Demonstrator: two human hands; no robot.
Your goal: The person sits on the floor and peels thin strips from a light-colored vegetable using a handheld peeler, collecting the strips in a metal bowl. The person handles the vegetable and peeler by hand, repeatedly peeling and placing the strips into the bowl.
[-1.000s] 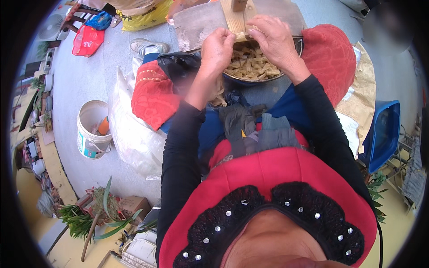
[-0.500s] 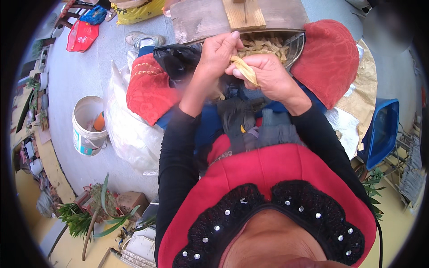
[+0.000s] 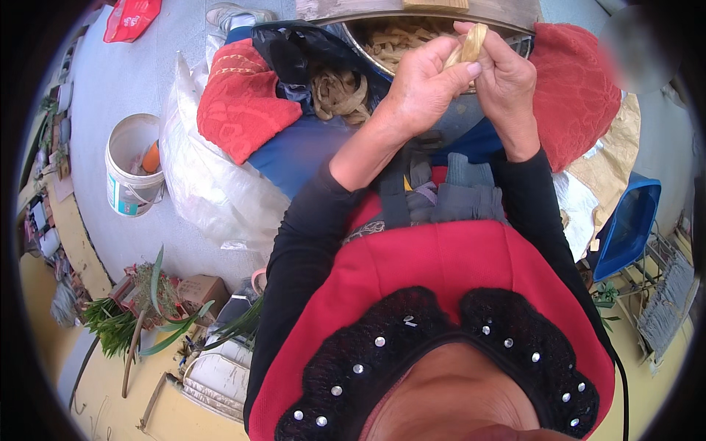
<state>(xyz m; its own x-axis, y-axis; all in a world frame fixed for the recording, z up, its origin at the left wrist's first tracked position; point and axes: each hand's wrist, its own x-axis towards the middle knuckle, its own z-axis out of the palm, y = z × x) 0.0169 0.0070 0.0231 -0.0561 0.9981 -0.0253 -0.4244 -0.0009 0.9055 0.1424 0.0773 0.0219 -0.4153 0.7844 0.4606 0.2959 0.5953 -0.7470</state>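
A pale yellow, folded strip [image 3: 474, 42], whose exact kind I cannot make out, is pinched between both hands above my lap. My left hand [image 3: 425, 87] holds its lower end, fingers closed. Gripping it from the other side, my right hand [image 3: 507, 77] has its fingers curled round the top. Behind the hands stands a round container [image 3: 359, 45] holding many similar yellowish strips [image 3: 401, 38], partly covered by a wooden board [image 3: 353, 7]. Left of the hands, a black plastic bag [image 3: 290, 48] lies open with browner strips [image 3: 342, 95] in it.
Red cloths [image 3: 239, 103] cover both knees. White plastic sheeting [image 3: 202, 176] spreads to the left beside a white bucket [image 3: 132, 165] with something orange inside. At the right are brown paper [image 3: 614, 154] and a blue bin [image 3: 629, 224]. Potted plants [image 3: 110, 323] stand lower left.
Both hands have shifted to the right in the picture, and the strip now points up rather than down. The view has moved, and more of the black bag's contents shows.
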